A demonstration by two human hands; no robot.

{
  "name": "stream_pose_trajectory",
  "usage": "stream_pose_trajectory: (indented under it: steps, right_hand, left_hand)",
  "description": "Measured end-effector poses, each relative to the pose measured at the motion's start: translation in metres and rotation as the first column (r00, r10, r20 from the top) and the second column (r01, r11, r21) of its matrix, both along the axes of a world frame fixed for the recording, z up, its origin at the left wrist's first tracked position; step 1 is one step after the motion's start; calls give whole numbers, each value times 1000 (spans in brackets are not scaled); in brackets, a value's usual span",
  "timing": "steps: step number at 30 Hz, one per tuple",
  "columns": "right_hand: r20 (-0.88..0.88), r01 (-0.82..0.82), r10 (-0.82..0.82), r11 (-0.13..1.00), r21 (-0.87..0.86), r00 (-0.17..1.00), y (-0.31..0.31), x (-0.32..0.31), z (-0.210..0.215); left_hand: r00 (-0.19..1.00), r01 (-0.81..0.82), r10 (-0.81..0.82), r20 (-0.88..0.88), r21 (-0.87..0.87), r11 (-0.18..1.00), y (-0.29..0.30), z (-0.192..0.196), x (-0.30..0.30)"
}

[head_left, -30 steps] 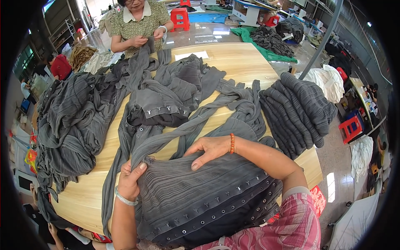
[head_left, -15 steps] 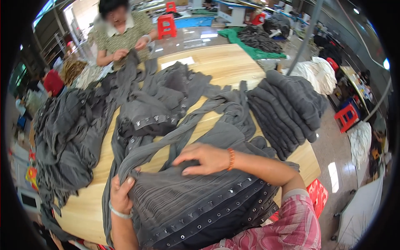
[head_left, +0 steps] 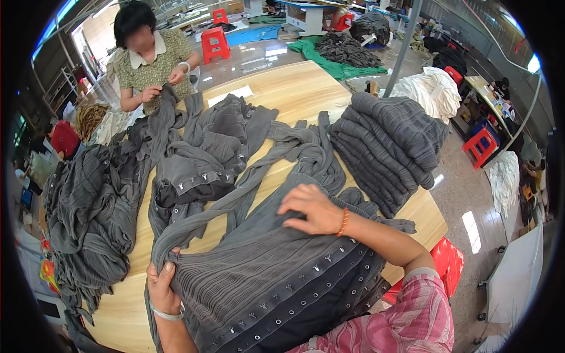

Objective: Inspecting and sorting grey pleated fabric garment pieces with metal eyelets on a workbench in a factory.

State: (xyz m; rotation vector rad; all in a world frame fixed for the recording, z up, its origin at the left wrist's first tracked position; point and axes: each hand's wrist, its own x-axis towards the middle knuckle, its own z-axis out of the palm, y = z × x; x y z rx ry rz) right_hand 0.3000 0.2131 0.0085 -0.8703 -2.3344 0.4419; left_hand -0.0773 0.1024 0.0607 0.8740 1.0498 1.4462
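Observation:
Spread before me on the table is a dark grey pleated garment [head_left: 247, 276], with rows of metal hooks and eyelets along its lower dark edge. My left hand [head_left: 163, 288] grips its left end, thumb on top of the cloth. My right hand [head_left: 312, 210] rests on or just above the pleats, fingers stretched and thumb apart, holding nothing. A long grey fabric strap [head_left: 218, 209] runs from beside my left hand up to the far right. Beyond it lies another grey garment [head_left: 203, 167] with metal hooks.
A folded stack of grey garments [head_left: 391, 147] stands at the right, and a loose grey heap [head_left: 94, 206] at the left. Across the wooden table [head_left: 306, 79] a co-worker [head_left: 152, 65] handles grey cloth. A metal pole [head_left: 404, 47] rises beyond the stack.
My right hand has moved right and away from me across the garment, its fingers opening out. My left hand keeps its hold. The whole view has shifted slightly.

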Motion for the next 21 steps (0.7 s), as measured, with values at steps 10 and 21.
stream_pose_trajectory:
  steps: [10, 21]
  right_hand:
    - [190, -4, -6, 999, 48, 982, -2, 29, -17]
    - [-321, 175, -283, 929, -327, 904, -18, 49, 18]
  left_hand:
    - [1000, 23, -23, -18, 0, 1000, -2, 0, 0]
    - [998, 20, -19, -57, 17, 1000, -7, 6, -1]
